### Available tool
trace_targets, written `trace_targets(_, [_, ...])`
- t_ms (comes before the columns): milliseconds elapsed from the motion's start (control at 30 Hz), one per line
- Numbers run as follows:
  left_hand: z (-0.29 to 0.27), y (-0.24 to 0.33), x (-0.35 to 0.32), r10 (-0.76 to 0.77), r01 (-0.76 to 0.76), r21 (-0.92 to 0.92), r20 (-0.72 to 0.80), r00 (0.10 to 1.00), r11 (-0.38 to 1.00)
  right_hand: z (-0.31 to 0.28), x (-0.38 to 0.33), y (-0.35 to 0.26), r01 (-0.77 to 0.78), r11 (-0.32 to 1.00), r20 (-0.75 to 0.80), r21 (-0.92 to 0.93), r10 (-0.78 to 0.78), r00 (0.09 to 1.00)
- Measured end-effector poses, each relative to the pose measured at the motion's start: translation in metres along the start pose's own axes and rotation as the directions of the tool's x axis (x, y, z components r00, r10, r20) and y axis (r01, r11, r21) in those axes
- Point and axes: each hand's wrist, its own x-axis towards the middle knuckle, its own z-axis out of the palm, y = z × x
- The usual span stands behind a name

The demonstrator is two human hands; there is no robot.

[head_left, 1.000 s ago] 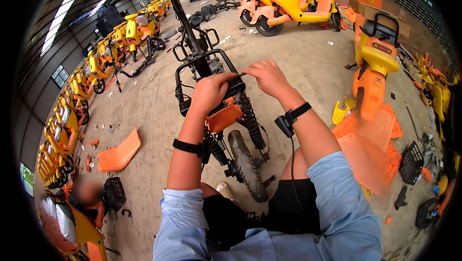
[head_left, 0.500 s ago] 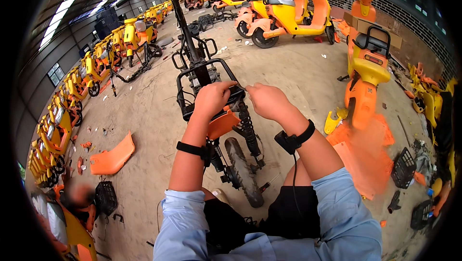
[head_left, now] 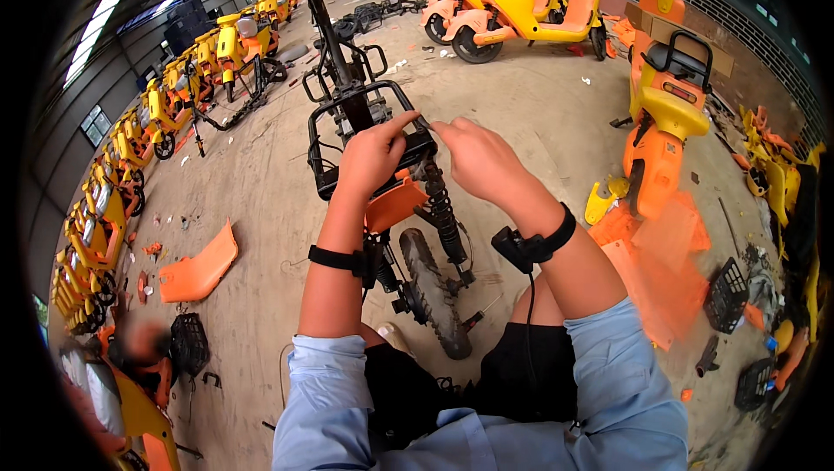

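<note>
A stripped scooter stands before me, with its tyre and coil-spring shock closest to me. Over the wheel sits a black metal rack with an orange panel below it. My left hand is at the rack's right side, index finger stretched toward the rack's edge and the other fingers curled. Beside that edge, my right hand is closed, its fingertips close to my left index finger. Whatever lies between the fingertips is too small or hidden to name.
A loose orange panel lies on the floor at left. At right stand an orange-yellow scooter, more orange panels and a black basket. Rows of yellow scooters line the left wall; others stand at the back.
Both hands have shifted slightly farther along the rack, and my left index finger is raised more. The whole view has tilted a little downward.
</note>
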Motion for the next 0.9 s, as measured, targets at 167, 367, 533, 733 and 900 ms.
trace_targets(167, [0.012,0.003,0.002,0.092,-0.089,0.083,-0.038,0.995,0.993,0.006,0.012,0.08,0.171,0.984,-0.043,0.055,-0.169,0.985])
trace_targets(367, [0.012,0.002,0.004,0.057,-0.058,0.129,0.013,0.998,0.99,0.022,0.026,0.112,0.247,0.967,-0.073,0.064,-0.242,0.967])
trace_targets(533, [0.012,-0.001,0.003,0.121,-0.118,0.189,-0.007,0.993,0.975,0.031,0.033,0.12,0.257,0.961,-0.09,0.101,-0.248,0.964])
trace_targets(733, [0.013,0.001,0.004,0.139,-0.137,0.148,-0.006,0.99,0.98,0.038,0.031,0.123,0.217,0.969,-0.088,0.121,-0.207,0.974])
trace_targets(900, [0.011,0.003,0.006,0.079,-0.081,0.125,0.027,0.997,0.989,0.042,0.028,0.122,0.155,0.987,-0.069,0.029,-0.153,0.986])
